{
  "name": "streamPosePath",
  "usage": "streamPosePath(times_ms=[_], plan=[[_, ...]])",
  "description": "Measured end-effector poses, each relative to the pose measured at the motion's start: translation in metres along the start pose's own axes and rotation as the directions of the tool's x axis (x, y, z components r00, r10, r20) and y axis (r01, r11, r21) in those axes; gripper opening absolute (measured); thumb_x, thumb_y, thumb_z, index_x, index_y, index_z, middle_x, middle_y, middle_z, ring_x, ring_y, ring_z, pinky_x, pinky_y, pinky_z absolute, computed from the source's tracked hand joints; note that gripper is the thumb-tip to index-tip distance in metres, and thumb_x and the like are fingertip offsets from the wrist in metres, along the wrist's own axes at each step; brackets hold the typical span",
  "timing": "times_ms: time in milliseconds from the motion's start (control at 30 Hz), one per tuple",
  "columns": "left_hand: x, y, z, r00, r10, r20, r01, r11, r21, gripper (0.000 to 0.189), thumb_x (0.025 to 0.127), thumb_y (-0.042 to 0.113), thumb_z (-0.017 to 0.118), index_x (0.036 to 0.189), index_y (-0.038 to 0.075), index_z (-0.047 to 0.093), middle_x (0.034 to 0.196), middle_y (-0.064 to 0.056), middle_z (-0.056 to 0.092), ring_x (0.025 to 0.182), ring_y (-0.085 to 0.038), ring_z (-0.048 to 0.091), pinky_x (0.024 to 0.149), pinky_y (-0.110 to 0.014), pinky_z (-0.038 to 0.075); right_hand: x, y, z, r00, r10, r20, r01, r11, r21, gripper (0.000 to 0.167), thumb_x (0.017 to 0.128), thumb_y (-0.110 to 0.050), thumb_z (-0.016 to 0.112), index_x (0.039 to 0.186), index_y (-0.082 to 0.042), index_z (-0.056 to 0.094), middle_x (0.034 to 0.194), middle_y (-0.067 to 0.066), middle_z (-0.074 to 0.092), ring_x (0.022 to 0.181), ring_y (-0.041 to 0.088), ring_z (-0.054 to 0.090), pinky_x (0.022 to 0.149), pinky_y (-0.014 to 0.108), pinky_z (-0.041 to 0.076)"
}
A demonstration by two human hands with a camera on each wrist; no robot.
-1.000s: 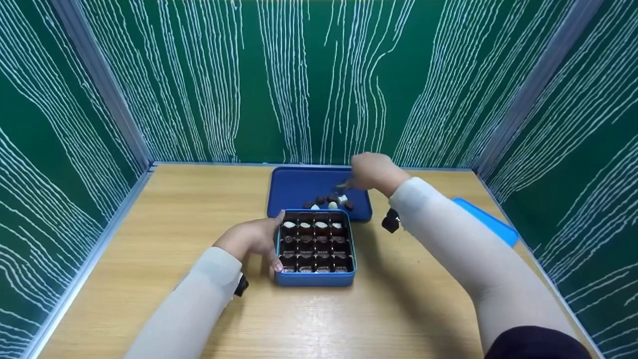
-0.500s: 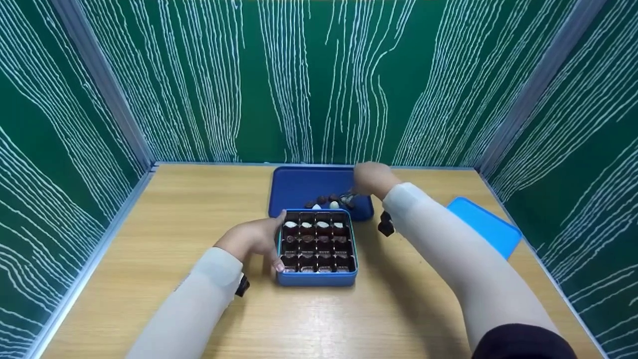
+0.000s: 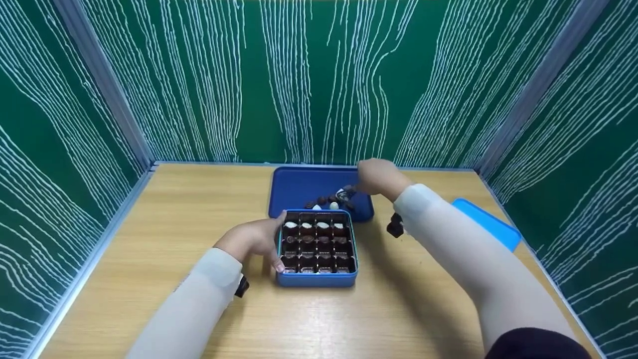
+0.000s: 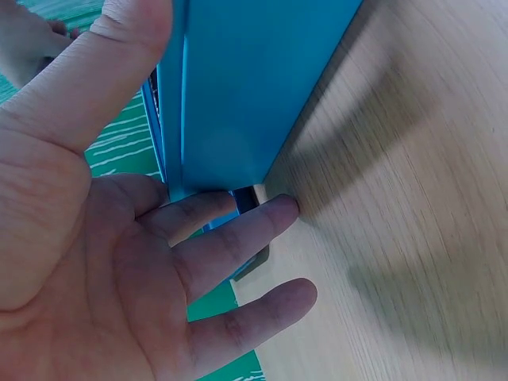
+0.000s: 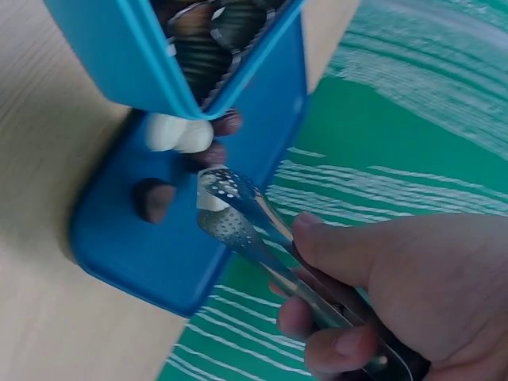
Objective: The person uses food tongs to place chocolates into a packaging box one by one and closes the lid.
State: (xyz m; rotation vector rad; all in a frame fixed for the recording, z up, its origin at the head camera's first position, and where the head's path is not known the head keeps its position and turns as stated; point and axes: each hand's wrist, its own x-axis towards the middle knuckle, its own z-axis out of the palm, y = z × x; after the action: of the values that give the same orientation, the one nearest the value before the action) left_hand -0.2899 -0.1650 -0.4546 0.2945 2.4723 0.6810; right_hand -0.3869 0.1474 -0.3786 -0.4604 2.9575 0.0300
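Observation:
My left hand [image 3: 255,238] rests against the left side of a blue box [image 3: 316,280], its thumb and fingers spread along that wall. In the left wrist view the fingers lie fairly straight, with the lower ones off the box. Dark dividers inside the box form rows of compartments; one row holds white chocolates [image 3: 306,226], another dark chocolates [image 3: 308,239]. My right hand [image 3: 380,175] grips metal tongs [image 5: 230,226] with perforated tips over the dark blue tray [image 3: 299,182]. Between the tips shows a white chocolate [image 5: 208,190].
Several loose dark and white chocolates [image 3: 322,200] lie on the tray behind the box. A light blue lid [image 3: 491,224] lies to the right, partly behind my right sleeve. Green walls with white lines [image 3: 199,89] enclose the wooden table [image 3: 189,199].
The tongs have come down among the chocolates and their tips now surround a white one. My right hand dipped, then rose slightly to the right. The left hand and box stay put.

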Motion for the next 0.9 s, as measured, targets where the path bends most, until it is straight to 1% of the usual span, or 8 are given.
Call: streamPosePath(times_ms=[167, 233, 333, 433, 500, 567, 700, 900], plan=[[0.0, 0.001, 0.0, 1.0, 0.011, 0.001, -0.011, 1.0, 0.008, 0.163, 0.068, 0.026, 0.11, 0.184, 0.023, -0.005, 0.189, -0.019, 0.02, 0.176, -0.041, 0.024, 0.145, -0.06, 0.023, -0.031, 0.004, -0.02, 0.993, -0.117, -0.005, 0.117, 0.993, -0.021, 0.024, 0.105, -0.03, 0.081, 0.093, -0.009, 0.082, 0.086, 0.003, 0.073, 0.073, 0.019, 0.061, 0.064, 0.034, 0.056], [0.0, 0.001, 0.0, 1.0, 0.012, 0.001, -0.012, 1.0, 0.011, 0.163, 0.069, 0.025, 0.11, 0.184, 0.022, -0.005, 0.189, -0.019, 0.019, 0.176, -0.042, 0.024, 0.145, -0.06, 0.022, -0.046, 0.004, -0.026, 0.985, -0.175, 0.01, 0.175, 0.984, -0.028, 0.026, 0.105, -0.032, 0.082, 0.088, -0.012, 0.084, 0.077, -0.001, 0.069, 0.066, 0.016, 0.056, 0.059, 0.03, 0.048], [0.0, 0.002, 0.0, 1.0, 0.003, -0.006, -0.003, 1.0, 0.022, 0.161, 0.069, 0.023, 0.109, 0.184, 0.021, -0.004, 0.19, -0.02, 0.015, 0.176, -0.043, 0.02, 0.145, -0.06, 0.021, -0.067, 0.001, -0.03, 0.963, -0.27, 0.016, 0.27, 0.962, -0.04, 0.03, 0.103, -0.043, 0.084, 0.097, -0.014, 0.09, 0.076, -0.002, 0.075, 0.063, 0.014, 0.057, 0.058, 0.028, 0.047], [-0.001, 0.002, 0.001, 1.0, 0.005, -0.03, -0.003, 0.999, 0.051, 0.16, 0.068, 0.023, 0.109, 0.184, 0.017, 0.0, 0.192, -0.017, 0.008, 0.177, -0.044, 0.016, 0.145, -0.062, 0.021, -0.084, -0.005, -0.028, 0.933, -0.359, 0.028, 0.36, 0.931, -0.055, 0.03, 0.101, -0.046, 0.086, 0.109, -0.018, 0.091, 0.085, -0.002, 0.081, 0.067, 0.014, 0.063, 0.061, 0.031, 0.052], [-0.002, 0.001, 0.001, 0.999, 0.016, -0.048, -0.012, 0.997, 0.076, 0.16, 0.067, 0.024, 0.109, 0.184, 0.013, 0.001, 0.193, -0.018, 0.004, 0.177, -0.046, 0.013, 0.144, -0.063, 0.022, -0.092, -0.011, -0.025, 0.919, -0.391, 0.052, 0.394, 0.916, -0.071, 0.024, 0.101, -0.043, 0.087, 0.107, -0.02, 0.091, 0.085, -0.003, 0.08, 0.068, 0.015, 0.063, 0.06, 0.031, 0.052], [-0.002, 0.0, 0.002, 0.997, 0.03, -0.065, -0.023, 0.995, 0.096, 0.16, 0.066, 0.024, 0.11, 0.183, 0.01, 0.001, 0.193, -0.019, 0.001, 0.177, -0.047, 0.012, 0.143, -0.063, 0.024, -0.097, -0.016, -0.02, 0.915, -0.396, 0.084, 0.402, 0.912, -0.084, 0.018, 0.101, -0.037, 0.087, 0.097, -0.02, 0.089, 0.08, -0.005, 0.073, 0.068, 0.014, 0.06, 0.058, 0.03, 0.048], [-0.004, 0.002, 0.004, 0.996, 0.05, -0.076, -0.042, 0.994, 0.105, 0.162, 0.067, 0.024, 0.11, 0.183, 0.01, -0.003, 0.192, -0.021, -0.001, 0.178, -0.046, 0.009, 0.143, -0.061, 0.026, -0.101, -0.025, -0.013, 0.915, -0.388, 0.114, 0.401, 0.906, -0.135, 0.031, 0.102, -0.035, 0.087, 0.079, -0.017, 0.078, 0.071, -0.005, 0.06, 0.064, 0.013, 0.052, 0.053, 0.026, 0.041], [-0.005, 0.01, 0.006, 0.998, 0.036, -0.047, -0.032, 0.997, 0.069, 0.158, 0.072, 0.018, 0.107, 0.182, 0.012, -0.006, 0.193, -0.018, -0.007, 0.177, -0.047, 0.012, 0.143, -0.059, 0.028, -0.102, -0.037, -0.007, 0.926, -0.345, 0.154, 0.372, 0.902, -0.218, 0.038, 0.1, -0.042, 0.089, 0.075, -0.016, 0.076, 0.066, -0.007, 0.057, 0.061, 0.012, 0.049, 0.05, 0.027, 0.042]])
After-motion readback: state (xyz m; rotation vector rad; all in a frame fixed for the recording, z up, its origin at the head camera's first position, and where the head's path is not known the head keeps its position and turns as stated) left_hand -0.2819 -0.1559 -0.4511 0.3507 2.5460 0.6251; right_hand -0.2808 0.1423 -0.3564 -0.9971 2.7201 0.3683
